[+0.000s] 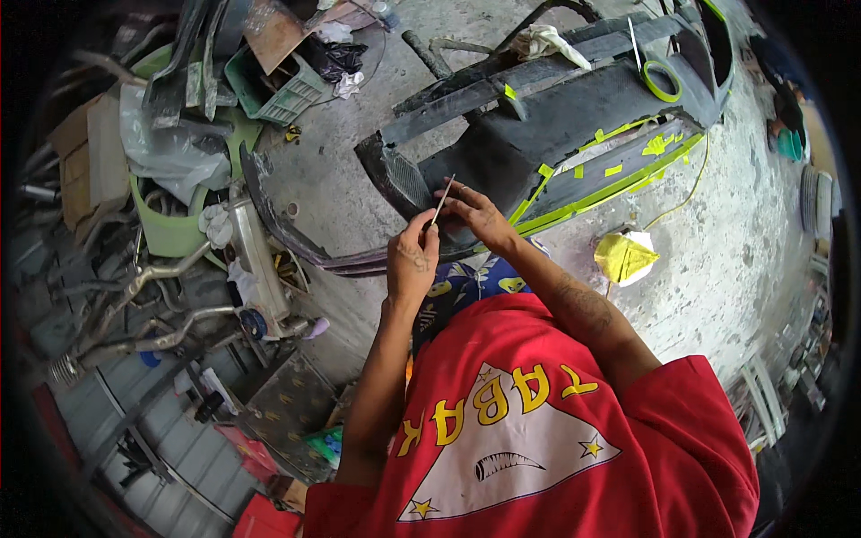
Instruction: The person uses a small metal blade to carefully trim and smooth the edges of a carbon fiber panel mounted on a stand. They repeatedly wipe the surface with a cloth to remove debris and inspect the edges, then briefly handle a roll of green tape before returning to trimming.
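Left grip (414, 257) pinches something thin; how tight the right grip (475, 215) is, I cannot tell. A big black bumper (549, 124) sits just past them. Between them is that thin, pale stick (444, 198): it looks light and stiff, best pinched near its middle.

Car bumper (560, 112): black, edged with yellow-green tape (583, 205), on grey floor (332, 193).
Left hand (413, 258): near the bumper's left end, pinching a thin strip (443, 199).
Right hand (475, 215): beside it, fingers at the strip.
Tape roll (649, 82): atop the bumper's right part.
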`<action>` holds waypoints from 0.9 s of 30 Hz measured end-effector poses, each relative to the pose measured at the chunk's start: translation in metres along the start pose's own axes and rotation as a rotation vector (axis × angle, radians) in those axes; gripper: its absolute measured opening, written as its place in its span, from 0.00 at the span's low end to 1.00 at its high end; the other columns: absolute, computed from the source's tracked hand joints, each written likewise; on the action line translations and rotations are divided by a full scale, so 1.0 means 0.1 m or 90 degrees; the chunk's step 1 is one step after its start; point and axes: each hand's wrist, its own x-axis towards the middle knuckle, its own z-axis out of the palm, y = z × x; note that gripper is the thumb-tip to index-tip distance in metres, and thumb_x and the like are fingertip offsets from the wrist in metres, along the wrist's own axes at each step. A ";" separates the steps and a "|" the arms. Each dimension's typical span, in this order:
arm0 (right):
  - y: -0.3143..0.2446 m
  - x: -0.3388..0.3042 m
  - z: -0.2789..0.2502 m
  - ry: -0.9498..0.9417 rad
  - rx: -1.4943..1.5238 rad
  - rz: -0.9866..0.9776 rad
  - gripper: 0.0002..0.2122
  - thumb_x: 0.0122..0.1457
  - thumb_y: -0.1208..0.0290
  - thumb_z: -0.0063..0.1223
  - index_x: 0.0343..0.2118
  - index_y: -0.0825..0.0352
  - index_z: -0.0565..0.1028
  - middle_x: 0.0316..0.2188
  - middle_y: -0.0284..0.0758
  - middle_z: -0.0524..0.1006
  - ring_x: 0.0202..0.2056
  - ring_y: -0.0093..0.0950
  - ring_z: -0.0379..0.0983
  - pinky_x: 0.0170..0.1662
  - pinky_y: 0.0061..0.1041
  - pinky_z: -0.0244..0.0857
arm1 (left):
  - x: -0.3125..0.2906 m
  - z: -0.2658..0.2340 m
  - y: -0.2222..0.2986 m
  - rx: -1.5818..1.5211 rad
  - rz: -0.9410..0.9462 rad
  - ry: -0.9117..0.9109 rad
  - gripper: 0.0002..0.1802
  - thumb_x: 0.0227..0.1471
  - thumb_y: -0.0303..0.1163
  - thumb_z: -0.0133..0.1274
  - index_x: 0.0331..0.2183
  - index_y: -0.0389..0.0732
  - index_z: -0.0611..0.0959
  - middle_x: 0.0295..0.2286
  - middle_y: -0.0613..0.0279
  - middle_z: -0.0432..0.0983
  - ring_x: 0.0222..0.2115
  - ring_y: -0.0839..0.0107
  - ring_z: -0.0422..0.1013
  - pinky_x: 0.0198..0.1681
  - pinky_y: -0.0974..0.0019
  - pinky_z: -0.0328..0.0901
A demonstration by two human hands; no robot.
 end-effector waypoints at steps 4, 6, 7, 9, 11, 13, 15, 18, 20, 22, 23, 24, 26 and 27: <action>0.06 0.11 0.01 0.093 0.190 0.016 0.21 0.73 0.61 0.48 0.62 0.67 0.71 0.50 0.35 0.80 0.45 0.23 0.80 0.50 0.25 0.75 | 0.27 -0.17 0.03 0.044 0.019 -0.074 0.15 0.62 0.28 0.52 0.48 0.34 0.84 0.26 0.47 0.79 0.27 0.55 0.76 0.33 0.55 0.69; 0.03 0.13 0.09 0.172 0.210 0.031 0.18 0.73 0.60 0.49 0.57 0.67 0.77 0.42 0.31 0.82 0.39 0.18 0.79 0.45 0.21 0.74 | 0.38 -0.30 0.01 0.053 0.020 -0.139 0.16 0.61 0.28 0.52 0.48 0.32 0.83 0.30 0.41 0.82 0.32 0.47 0.80 0.38 0.52 0.71; 0.02 0.14 0.12 0.196 0.216 0.024 0.18 0.73 0.60 0.49 0.56 0.67 0.78 0.41 0.30 0.82 0.38 0.18 0.78 0.45 0.21 0.74 | 0.44 -0.35 0.00 0.039 0.036 -0.161 0.16 0.61 0.27 0.52 0.49 0.32 0.82 0.30 0.42 0.82 0.32 0.47 0.79 0.38 0.52 0.71; 0.04 0.16 0.21 0.239 0.227 0.016 0.17 0.73 0.60 0.50 0.56 0.67 0.78 0.39 0.29 0.81 0.35 0.17 0.77 0.43 0.20 0.74 | 0.54 -0.47 -0.07 0.011 0.058 -0.203 0.16 0.61 0.27 0.52 0.50 0.32 0.81 0.30 0.42 0.82 0.31 0.47 0.79 0.38 0.52 0.71; 0.00 0.17 0.25 0.287 0.235 0.010 0.17 0.73 0.61 0.51 0.53 0.68 0.79 0.36 0.28 0.81 0.33 0.17 0.76 0.41 0.19 0.73 | 0.68 -0.57 -0.09 0.023 0.080 -0.262 0.17 0.62 0.26 0.51 0.51 0.32 0.80 0.35 0.42 0.82 0.34 0.46 0.79 0.39 0.52 0.71; -0.08 0.16 0.35 0.314 0.233 0.036 0.16 0.73 0.61 0.51 0.52 0.69 0.79 0.36 0.28 0.80 0.32 0.17 0.76 0.40 0.19 0.72 | 0.80 -0.68 -0.12 0.038 0.121 -0.292 0.17 0.63 0.27 0.51 0.52 0.32 0.81 0.38 0.42 0.82 0.36 0.44 0.79 0.41 0.51 0.72; -0.13 0.19 0.45 0.337 0.248 0.051 0.16 0.72 0.61 0.52 0.50 0.69 0.79 0.35 0.29 0.81 0.30 0.18 0.77 0.39 0.19 0.72 | 0.88 -0.79 -0.09 0.033 0.110 -0.312 0.17 0.63 0.26 0.51 0.52 0.31 0.81 0.38 0.43 0.81 0.36 0.45 0.79 0.41 0.52 0.72; -0.20 0.17 0.44 0.386 0.255 0.065 0.16 0.72 0.61 0.53 0.49 0.70 0.79 0.33 0.29 0.81 0.29 0.19 0.77 0.37 0.19 0.71 | 1.03 -0.75 -0.01 0.044 0.128 -0.352 0.16 0.63 0.25 0.51 0.51 0.31 0.81 0.38 0.43 0.81 0.36 0.46 0.80 0.39 0.53 0.73; -0.21 0.22 0.44 0.403 0.269 0.083 0.16 0.72 0.61 0.52 0.49 0.70 0.79 0.33 0.29 0.81 0.28 0.19 0.77 0.37 0.19 0.70 | 1.12 -0.69 -0.10 0.061 0.194 -0.343 0.17 0.62 0.22 0.53 0.52 0.31 0.81 0.36 0.46 0.81 0.33 0.52 0.80 0.34 0.57 0.73; -0.23 0.25 0.47 0.416 0.283 0.108 0.16 0.72 0.61 0.52 0.49 0.71 0.79 0.33 0.30 0.81 0.28 0.19 0.77 0.36 0.19 0.71 | 1.14 -0.70 0.01 0.092 0.118 -0.360 0.17 0.61 0.20 0.54 0.51 0.32 0.82 0.38 0.46 0.83 0.35 0.57 0.81 0.38 0.60 0.73; -0.23 0.27 0.46 0.408 0.289 0.112 0.17 0.72 0.61 0.51 0.49 0.72 0.79 0.33 0.30 0.81 0.27 0.19 0.77 0.36 0.19 0.71 | 1.16 -0.69 0.05 0.109 0.080 -0.366 0.17 0.60 0.20 0.54 0.51 0.32 0.83 0.39 0.46 0.84 0.36 0.60 0.81 0.40 0.61 0.73; -0.24 0.26 0.46 0.401 0.291 0.111 0.17 0.73 0.61 0.51 0.50 0.72 0.79 0.33 0.31 0.81 0.27 0.19 0.77 0.36 0.19 0.71 | 1.18 -0.68 -0.02 0.120 0.197 -0.351 0.18 0.59 0.19 0.55 0.52 0.31 0.81 0.30 0.53 0.78 0.24 0.64 0.76 0.26 0.62 0.70; -0.25 0.25 0.47 0.397 0.294 0.102 0.17 0.73 0.61 0.51 0.50 0.73 0.79 0.33 0.32 0.81 0.27 0.20 0.77 0.35 0.20 0.71 | 1.16 -0.68 0.01 0.145 0.200 -0.359 0.19 0.59 0.18 0.55 0.52 0.31 0.81 0.29 0.54 0.77 0.23 0.65 0.75 0.26 0.62 0.69; -0.26 0.26 0.46 0.400 0.295 0.108 0.17 0.73 0.62 0.51 0.49 0.73 0.79 0.32 0.33 0.81 0.26 0.20 0.77 0.34 0.19 0.71 | 1.17 -0.68 0.01 0.156 0.200 -0.363 0.19 0.59 0.18 0.55 0.52 0.31 0.81 0.28 0.54 0.77 0.23 0.65 0.75 0.26 0.62 0.69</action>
